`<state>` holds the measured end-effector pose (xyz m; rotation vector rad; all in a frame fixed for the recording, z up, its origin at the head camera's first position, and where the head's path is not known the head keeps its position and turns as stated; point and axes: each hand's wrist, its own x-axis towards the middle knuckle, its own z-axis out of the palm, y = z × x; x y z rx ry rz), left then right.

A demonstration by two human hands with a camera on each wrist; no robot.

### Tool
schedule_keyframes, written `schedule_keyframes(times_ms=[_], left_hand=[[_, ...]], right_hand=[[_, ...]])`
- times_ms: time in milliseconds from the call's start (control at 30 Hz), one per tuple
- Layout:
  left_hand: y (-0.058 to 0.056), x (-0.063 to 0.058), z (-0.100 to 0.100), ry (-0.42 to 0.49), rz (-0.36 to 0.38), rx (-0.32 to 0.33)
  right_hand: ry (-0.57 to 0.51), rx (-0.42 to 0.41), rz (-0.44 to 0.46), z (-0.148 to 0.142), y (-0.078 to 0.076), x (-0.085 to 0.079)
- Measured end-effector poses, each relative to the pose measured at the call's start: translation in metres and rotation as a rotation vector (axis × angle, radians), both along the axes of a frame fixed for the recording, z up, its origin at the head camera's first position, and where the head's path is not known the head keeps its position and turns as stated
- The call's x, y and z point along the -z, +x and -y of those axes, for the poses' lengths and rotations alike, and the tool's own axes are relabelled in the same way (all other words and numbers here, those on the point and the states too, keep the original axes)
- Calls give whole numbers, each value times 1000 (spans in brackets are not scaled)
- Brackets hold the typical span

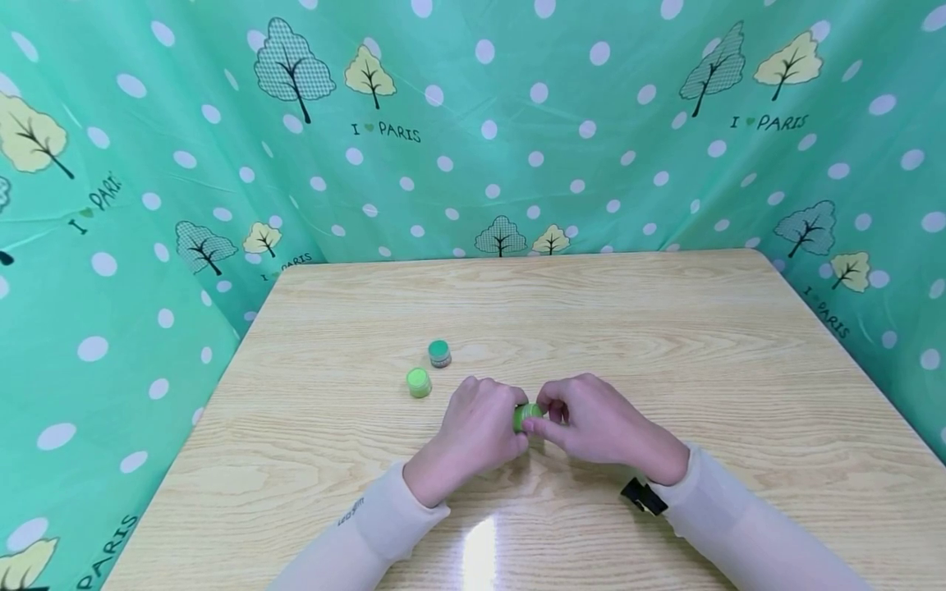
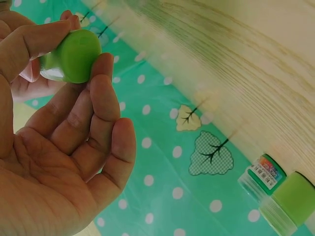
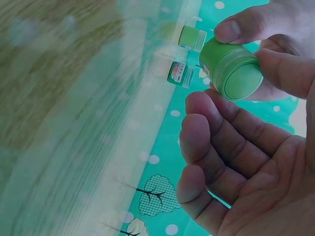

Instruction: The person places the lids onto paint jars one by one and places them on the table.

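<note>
My left hand (image 1: 480, 420) grips a small bright-green jar (image 1: 525, 415) by its body, near the table's middle. In the left wrist view, the thumb lies over the jar's rounded green end (image 2: 82, 56) and a fingertip presses its lower edge. My right hand (image 1: 602, 420) pinches the same jar at its ribbed clear lid (image 3: 243, 79), thumb and fingertips at the rim; the remaining fingers curve loosely below. Beyond the left hand stand a second light-green jar (image 1: 418, 382) and a dark-green jar (image 1: 439, 354) with a printed label, both upright under clear lids.
The wood-grain table (image 1: 355, 312) reaches back to a green polka-dot cloth (image 1: 488, 156) with printed trees, which hangs behind and on both sides. A black clip-like piece (image 1: 644, 497) sits at the right sleeve's cuff. A bright light reflection lies near the front.
</note>
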<state>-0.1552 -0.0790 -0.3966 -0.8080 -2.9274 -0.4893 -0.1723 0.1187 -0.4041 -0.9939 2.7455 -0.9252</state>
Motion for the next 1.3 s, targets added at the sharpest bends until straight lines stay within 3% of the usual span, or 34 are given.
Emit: schedule_keyframes(times_ms=[1300], left_hand=[[1,-2,0,-13,-8,-18]], right_hand=[[4,21,40,0,0,3]])
